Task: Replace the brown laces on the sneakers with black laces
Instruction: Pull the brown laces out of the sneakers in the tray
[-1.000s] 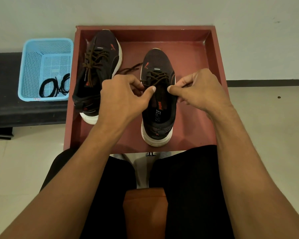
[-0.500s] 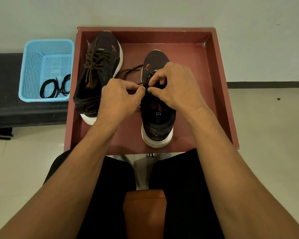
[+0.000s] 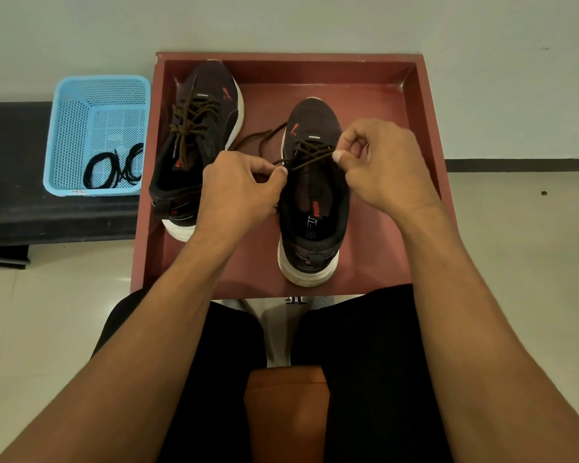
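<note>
Left hand [image 3: 238,192]: fingers [image 3: 281,172] curled, thumb and forefinger pinching the brown lace [image 3: 310,158] at the left eyelet row of the nearer sneaker [image 3: 315,228].
Right hand [image 3: 381,168]: pinches the same lace at the right row, so the span between the hands is taut, probably to draw it out of an eyelet.
Nearer sneaker: upright in the tray [image 3: 381,95], heel toward the person, opening up, within reach of both hands.
Brown lace: crossed over the forward eyelets; a loose end trails onto the tray.
Farther sneaker [image 3: 198,128]: tilted near the tray's left wall, fully laced in brown, untouched.
Black laces [image 3: 114,168]: coiled in the blue basket [image 3: 64,128] on the bench [image 3: 14,195], well apart, apparently waiting.
Progress: early, unlacing only.
</note>
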`<control>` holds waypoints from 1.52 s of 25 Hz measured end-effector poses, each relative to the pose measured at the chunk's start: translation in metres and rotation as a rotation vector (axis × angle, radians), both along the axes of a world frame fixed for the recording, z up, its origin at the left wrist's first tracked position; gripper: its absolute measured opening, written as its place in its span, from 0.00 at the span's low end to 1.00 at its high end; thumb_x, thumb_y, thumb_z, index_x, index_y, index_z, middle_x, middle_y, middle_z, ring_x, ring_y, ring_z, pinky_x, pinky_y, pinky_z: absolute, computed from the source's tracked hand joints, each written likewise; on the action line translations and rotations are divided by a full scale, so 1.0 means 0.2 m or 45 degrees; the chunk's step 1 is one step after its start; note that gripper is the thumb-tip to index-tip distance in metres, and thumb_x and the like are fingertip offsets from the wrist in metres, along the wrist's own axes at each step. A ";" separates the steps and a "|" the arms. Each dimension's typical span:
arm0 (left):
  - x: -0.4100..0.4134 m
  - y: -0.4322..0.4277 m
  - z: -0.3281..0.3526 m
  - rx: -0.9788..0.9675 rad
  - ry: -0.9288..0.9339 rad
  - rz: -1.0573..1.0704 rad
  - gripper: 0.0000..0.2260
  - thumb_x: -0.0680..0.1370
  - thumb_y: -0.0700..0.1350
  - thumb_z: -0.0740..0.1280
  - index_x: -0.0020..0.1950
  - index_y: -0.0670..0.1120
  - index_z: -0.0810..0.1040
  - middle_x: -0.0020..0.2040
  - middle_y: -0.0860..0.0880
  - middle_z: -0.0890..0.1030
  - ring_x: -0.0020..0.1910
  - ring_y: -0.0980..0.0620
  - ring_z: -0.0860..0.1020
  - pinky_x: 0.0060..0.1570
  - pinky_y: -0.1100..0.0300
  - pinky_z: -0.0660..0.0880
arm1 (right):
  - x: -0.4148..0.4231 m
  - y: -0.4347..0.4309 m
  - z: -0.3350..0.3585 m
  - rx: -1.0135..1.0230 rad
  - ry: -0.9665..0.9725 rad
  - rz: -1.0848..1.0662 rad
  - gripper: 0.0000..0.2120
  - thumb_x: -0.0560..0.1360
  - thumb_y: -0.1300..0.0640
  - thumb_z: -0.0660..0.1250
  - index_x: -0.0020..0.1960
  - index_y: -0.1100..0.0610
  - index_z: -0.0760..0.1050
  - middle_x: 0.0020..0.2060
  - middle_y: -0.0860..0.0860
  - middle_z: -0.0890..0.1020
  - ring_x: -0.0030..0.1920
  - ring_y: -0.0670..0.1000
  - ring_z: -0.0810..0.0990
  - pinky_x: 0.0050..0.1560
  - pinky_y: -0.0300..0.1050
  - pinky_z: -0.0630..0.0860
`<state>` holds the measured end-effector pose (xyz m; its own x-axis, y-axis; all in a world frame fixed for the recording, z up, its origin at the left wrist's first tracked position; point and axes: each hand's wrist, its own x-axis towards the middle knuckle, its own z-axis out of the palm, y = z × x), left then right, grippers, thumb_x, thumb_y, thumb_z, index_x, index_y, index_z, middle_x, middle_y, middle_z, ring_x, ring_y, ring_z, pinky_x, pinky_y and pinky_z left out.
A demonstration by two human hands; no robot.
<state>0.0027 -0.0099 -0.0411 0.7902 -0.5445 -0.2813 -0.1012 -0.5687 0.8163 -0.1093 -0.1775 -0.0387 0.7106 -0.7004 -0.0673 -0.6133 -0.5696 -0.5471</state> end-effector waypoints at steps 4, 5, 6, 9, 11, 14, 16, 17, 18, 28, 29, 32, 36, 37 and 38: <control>0.01 0.01 0.00 0.001 0.014 0.013 0.06 0.81 0.49 0.72 0.44 0.53 0.86 0.37 0.49 0.86 0.32 0.53 0.86 0.41 0.54 0.86 | 0.01 0.04 0.04 -0.059 -0.102 0.064 0.06 0.75 0.52 0.75 0.52 0.46 0.83 0.49 0.46 0.78 0.49 0.45 0.77 0.43 0.31 0.68; 0.01 0.01 0.01 0.004 0.006 0.006 0.07 0.81 0.49 0.72 0.43 0.54 0.85 0.37 0.49 0.86 0.32 0.53 0.86 0.41 0.54 0.86 | 0.03 0.05 0.04 -0.066 -0.110 0.147 0.08 0.75 0.51 0.76 0.54 0.45 0.83 0.51 0.46 0.77 0.53 0.45 0.75 0.46 0.31 0.68; 0.01 0.01 0.01 0.004 -0.005 -0.005 0.07 0.80 0.49 0.72 0.42 0.55 0.85 0.37 0.49 0.86 0.32 0.53 0.86 0.41 0.54 0.86 | 0.05 0.07 0.04 -0.082 -0.071 0.234 0.10 0.74 0.48 0.77 0.55 0.43 0.83 0.53 0.45 0.75 0.56 0.47 0.73 0.50 0.33 0.70; 0.00 0.00 0.00 -0.001 -0.022 -0.021 0.07 0.80 0.49 0.73 0.41 0.56 0.84 0.37 0.49 0.86 0.33 0.53 0.86 0.41 0.52 0.86 | 0.10 0.12 0.00 -0.146 0.069 0.353 0.09 0.73 0.43 0.78 0.53 0.43 0.86 0.53 0.45 0.72 0.61 0.52 0.73 0.58 0.47 0.75; 0.00 0.00 0.01 -0.004 -0.035 -0.022 0.07 0.80 0.49 0.73 0.42 0.56 0.85 0.37 0.49 0.86 0.33 0.54 0.86 0.40 0.53 0.86 | 0.12 0.12 0.01 -0.160 0.045 0.329 0.06 0.74 0.43 0.77 0.49 0.43 0.87 0.48 0.43 0.73 0.59 0.51 0.73 0.55 0.49 0.76; 0.00 0.00 0.01 -0.009 -0.030 -0.015 0.07 0.80 0.49 0.72 0.42 0.55 0.85 0.37 0.50 0.86 0.32 0.54 0.86 0.39 0.54 0.86 | 0.06 0.06 0.03 -0.132 -0.008 0.223 0.04 0.75 0.45 0.77 0.48 0.44 0.87 0.41 0.40 0.76 0.54 0.48 0.77 0.48 0.41 0.72; -0.01 0.00 0.01 -0.009 -0.015 -0.009 0.07 0.81 0.48 0.73 0.42 0.55 0.84 0.37 0.50 0.86 0.32 0.54 0.86 0.40 0.55 0.86 | 0.00 0.00 0.03 -0.055 -0.072 0.059 0.03 0.75 0.48 0.77 0.46 0.47 0.86 0.43 0.43 0.81 0.48 0.46 0.80 0.42 0.32 0.69; -0.01 0.00 0.01 -0.009 -0.008 -0.008 0.07 0.80 0.48 0.73 0.42 0.55 0.84 0.38 0.50 0.86 0.32 0.53 0.86 0.40 0.54 0.86 | -0.02 -0.02 0.03 -0.025 -0.087 -0.028 0.02 0.75 0.49 0.77 0.45 0.47 0.85 0.43 0.44 0.82 0.46 0.45 0.80 0.40 0.27 0.67; -0.01 0.00 0.02 -0.008 -0.001 -0.009 0.08 0.80 0.49 0.73 0.41 0.55 0.84 0.38 0.50 0.86 0.32 0.53 0.86 0.41 0.54 0.86 | -0.04 -0.03 0.03 -0.008 -0.095 -0.097 0.03 0.75 0.50 0.76 0.43 0.46 0.84 0.42 0.43 0.83 0.46 0.44 0.81 0.40 0.24 0.67; 0.01 0.00 0.01 -0.006 0.021 -0.017 0.09 0.80 0.48 0.73 0.40 0.57 0.84 0.38 0.50 0.87 0.34 0.54 0.86 0.41 0.54 0.86 | 0.10 0.13 0.05 -0.220 0.132 0.289 0.10 0.73 0.37 0.76 0.51 0.39 0.87 0.53 0.44 0.78 0.63 0.54 0.69 0.61 0.53 0.71; 0.01 0.00 0.01 -0.008 0.028 -0.013 0.08 0.80 0.48 0.73 0.41 0.56 0.84 0.38 0.50 0.87 0.34 0.54 0.86 0.41 0.53 0.86 | 0.11 0.14 0.05 -0.220 0.153 0.287 0.09 0.73 0.38 0.76 0.50 0.39 0.87 0.52 0.44 0.79 0.63 0.54 0.69 0.61 0.52 0.71; 0.01 0.00 0.01 -0.012 0.035 0.004 0.08 0.80 0.48 0.73 0.41 0.55 0.85 0.37 0.50 0.86 0.33 0.52 0.86 0.41 0.53 0.86 | 0.08 0.08 0.04 -0.142 0.066 0.221 0.06 0.74 0.41 0.77 0.47 0.41 0.87 0.45 0.43 0.80 0.61 0.53 0.72 0.60 0.51 0.73; 0.01 0.00 0.01 -0.008 0.038 -0.003 0.07 0.80 0.49 0.73 0.43 0.54 0.86 0.38 0.51 0.87 0.33 0.53 0.86 0.41 0.54 0.86 | -0.05 -0.04 0.02 0.084 -0.218 -0.087 0.04 0.73 0.50 0.79 0.42 0.49 0.86 0.35 0.37 0.82 0.41 0.37 0.81 0.56 0.38 0.78; 0.01 0.00 0.00 -0.009 0.048 -0.002 0.06 0.80 0.49 0.73 0.43 0.53 0.86 0.38 0.50 0.87 0.33 0.53 0.86 0.41 0.54 0.86 | -0.06 -0.05 0.01 0.084 -0.222 -0.162 0.04 0.73 0.51 0.79 0.41 0.48 0.85 0.35 0.38 0.82 0.39 0.35 0.80 0.51 0.31 0.76; 0.02 0.00 0.00 -0.009 0.052 -0.001 0.06 0.80 0.48 0.73 0.43 0.53 0.86 0.38 0.50 0.87 0.33 0.53 0.86 0.41 0.54 0.86 | -0.06 -0.05 0.00 0.067 -0.210 -0.199 0.04 0.74 0.50 0.78 0.41 0.46 0.84 0.36 0.38 0.83 0.41 0.36 0.81 0.50 0.31 0.76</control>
<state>0.0059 -0.0094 -0.0402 0.7779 -0.5470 -0.3093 -0.0680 -0.5626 0.8239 -0.1205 -0.1882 -0.0396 0.5983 -0.8013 0.0013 -0.5917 -0.4429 -0.6736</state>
